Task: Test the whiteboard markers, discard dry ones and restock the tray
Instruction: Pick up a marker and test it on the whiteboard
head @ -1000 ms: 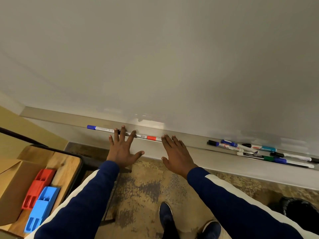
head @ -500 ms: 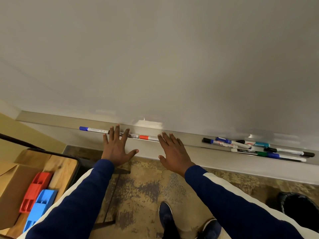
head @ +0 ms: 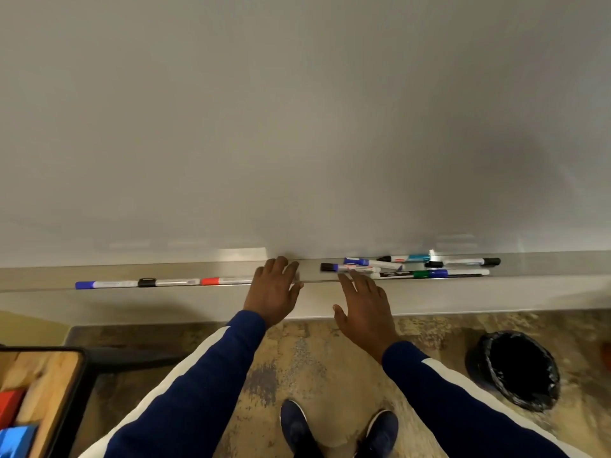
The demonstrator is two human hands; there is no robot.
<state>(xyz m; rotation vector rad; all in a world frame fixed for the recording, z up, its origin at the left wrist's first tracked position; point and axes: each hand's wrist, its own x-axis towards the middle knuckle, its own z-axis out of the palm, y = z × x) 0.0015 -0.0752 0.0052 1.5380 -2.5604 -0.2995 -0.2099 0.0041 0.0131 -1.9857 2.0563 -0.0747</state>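
Along the bottom edge of the whiteboard [head: 297,127] the tray [head: 39,276] runs across the whole view and is cut off at both sides. Three markers lie end to end on its left part: a blue-capped marker [head: 105,284], a black-capped marker [head: 168,282] and a red-capped marker [head: 224,280]. The right end of the red-capped one is hidden under the left hand [head: 272,289], which lies flat over the tray with its fingers straight and close together, holding nothing. The right hand [head: 363,302] is spread just beside it, palm down and fingers straight. Its fingertips reach the left end of a heap of markers [head: 429,274] on the tray's right part, but whether they touch one cannot be made out. The heap's markers cross and overlap, so their count and labels are hard to read. A short stretch of tray shows between the two hands. Below the tray's front edge, patterned floor [head: 314,358] opens between a wooden table [head: 49,385], cut off at the lower left corner, and a bin [head: 515,368] with a black liner at the right. A red block [head: 8,404] and a blue block [head: 16,438] on the table are only partly in view. Two dark shoes [head: 297,428] stand on the floor between the sleeves.
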